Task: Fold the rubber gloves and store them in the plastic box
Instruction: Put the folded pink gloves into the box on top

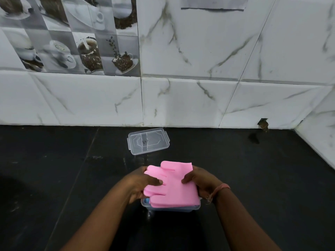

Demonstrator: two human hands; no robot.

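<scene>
Both hands are gripping the folded pink rubber gloves (172,185) directly over the clear plastic box (196,207) on the black counter (54,178). The left hand (139,185) is pinching the gloves' left edge, thumb on top; the right hand (201,183) is pinching the right edge likewise. Something blue (147,201) is showing inside the box. The clear lid (148,141) is lying apart, nearer the tiled wall (199,98).
</scene>
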